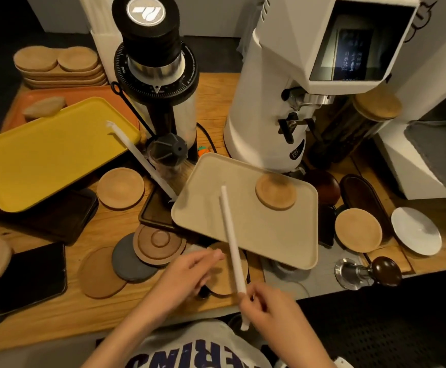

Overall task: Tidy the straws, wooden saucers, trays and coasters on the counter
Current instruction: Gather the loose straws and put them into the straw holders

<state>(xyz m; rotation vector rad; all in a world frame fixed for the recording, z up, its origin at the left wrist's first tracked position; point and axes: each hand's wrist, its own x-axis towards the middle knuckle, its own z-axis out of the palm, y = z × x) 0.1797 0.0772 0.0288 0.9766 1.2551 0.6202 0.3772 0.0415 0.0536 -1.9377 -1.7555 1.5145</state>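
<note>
My right hand point(264, 305) pinches the near end of a wrapped white straw point(230, 235) that slants up over the beige tray point(277, 235). My left hand point(187, 272) hovers open just left of it, above a wooden coaster point(223, 282). A round wooden saucer point(275, 192) lies on the beige tray. A second wrapped straw point(139, 158) lies from the yellow tray point(44, 155) to the beige tray's corner. More saucers sit at the centre left point(120, 188) and at the right point(358, 230). Brown and grey coasters point(134, 257) overlap near the front.
Two coffee grinders, black point(155, 75) and white point(296, 88), stand at the back. Stacked oval wooden dishes point(57, 65) and an orange tray point(46, 98) sit back left. Dark trays point(46, 221), a white plate point(415, 231), a tamper point(368, 273) and a lidded jar point(375, 106) crowd the counter.
</note>
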